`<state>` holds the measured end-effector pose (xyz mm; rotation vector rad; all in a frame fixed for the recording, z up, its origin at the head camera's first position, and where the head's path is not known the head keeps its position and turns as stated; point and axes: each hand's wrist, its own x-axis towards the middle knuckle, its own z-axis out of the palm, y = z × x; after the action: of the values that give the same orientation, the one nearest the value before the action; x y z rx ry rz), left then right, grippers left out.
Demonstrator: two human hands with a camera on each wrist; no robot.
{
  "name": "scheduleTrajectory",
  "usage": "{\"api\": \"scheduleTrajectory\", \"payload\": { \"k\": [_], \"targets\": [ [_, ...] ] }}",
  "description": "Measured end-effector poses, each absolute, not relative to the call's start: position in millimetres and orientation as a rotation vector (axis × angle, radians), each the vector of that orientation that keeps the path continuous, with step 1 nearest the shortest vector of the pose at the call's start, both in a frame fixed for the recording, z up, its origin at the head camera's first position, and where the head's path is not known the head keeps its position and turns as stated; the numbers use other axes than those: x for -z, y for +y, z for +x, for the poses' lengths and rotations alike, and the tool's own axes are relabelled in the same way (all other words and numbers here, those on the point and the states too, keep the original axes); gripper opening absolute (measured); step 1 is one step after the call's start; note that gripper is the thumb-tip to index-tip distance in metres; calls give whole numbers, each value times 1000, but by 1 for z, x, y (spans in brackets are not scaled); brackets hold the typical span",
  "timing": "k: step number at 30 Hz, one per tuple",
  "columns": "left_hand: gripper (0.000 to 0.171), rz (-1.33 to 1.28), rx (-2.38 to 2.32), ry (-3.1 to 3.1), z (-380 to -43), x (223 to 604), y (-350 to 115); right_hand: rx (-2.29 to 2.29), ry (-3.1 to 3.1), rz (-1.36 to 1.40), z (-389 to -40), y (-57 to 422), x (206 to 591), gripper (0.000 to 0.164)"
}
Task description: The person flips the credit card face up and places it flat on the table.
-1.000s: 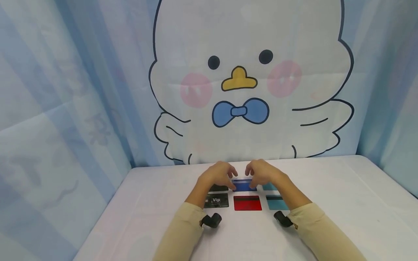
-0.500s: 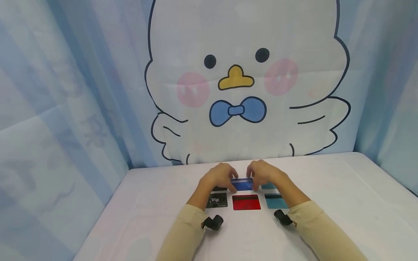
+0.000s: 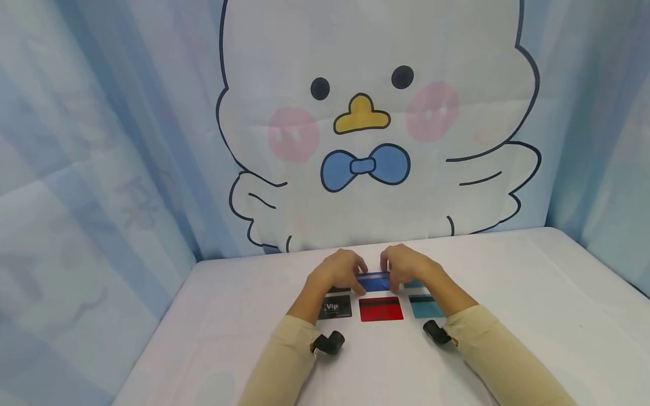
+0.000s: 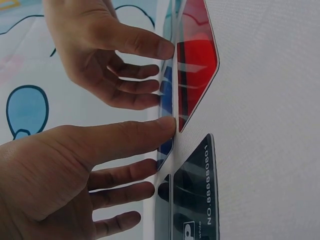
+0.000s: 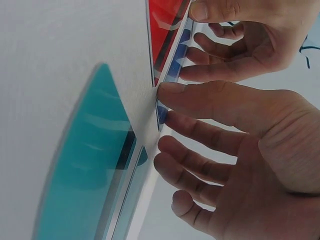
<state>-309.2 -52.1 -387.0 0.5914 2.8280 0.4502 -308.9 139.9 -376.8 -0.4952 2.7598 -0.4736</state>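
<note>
In the head view, a blue card (image 3: 374,282) lies in the middle of the back row on the white table. My left hand (image 3: 339,269) pinches its left end, thumb at the near edge and fingertips at the far edge. On the right end, my right hand (image 3: 408,265) holds the card the same way. Both wrist views show the thumbs (image 4: 162,127) touching the card's near edge. Just in front lies a red card (image 3: 381,309). A black "Vip" card (image 3: 336,307) is at its left and a teal card (image 3: 425,306) at its right.
Behind the Vip card, another dark card (image 3: 339,290) is partly covered by my left hand. A second teal card (image 3: 413,283) shows partly beneath my right wrist. A curtain (image 3: 284,214) with a cartoon bird hangs along the table's back edge (image 3: 472,235).
The head view has shifted slightly, so the scene sits a little higher and more to the left. My hands stay at the blue card's ends, and the cards keep nearly the same layout.
</note>
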Motion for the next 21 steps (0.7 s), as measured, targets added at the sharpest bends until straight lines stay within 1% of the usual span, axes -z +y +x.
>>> {"api": "scheduleTrajectory", "payload": {
  "k": [13,21],
  "targets": [
    [48,628,-416,2851,-311,386,-52,463,2761,-480,-309,138,375,44],
    [49,598,-424,2845,-309,386,-51,449,2754,-515,-308,138,373,47]
  ]
}}
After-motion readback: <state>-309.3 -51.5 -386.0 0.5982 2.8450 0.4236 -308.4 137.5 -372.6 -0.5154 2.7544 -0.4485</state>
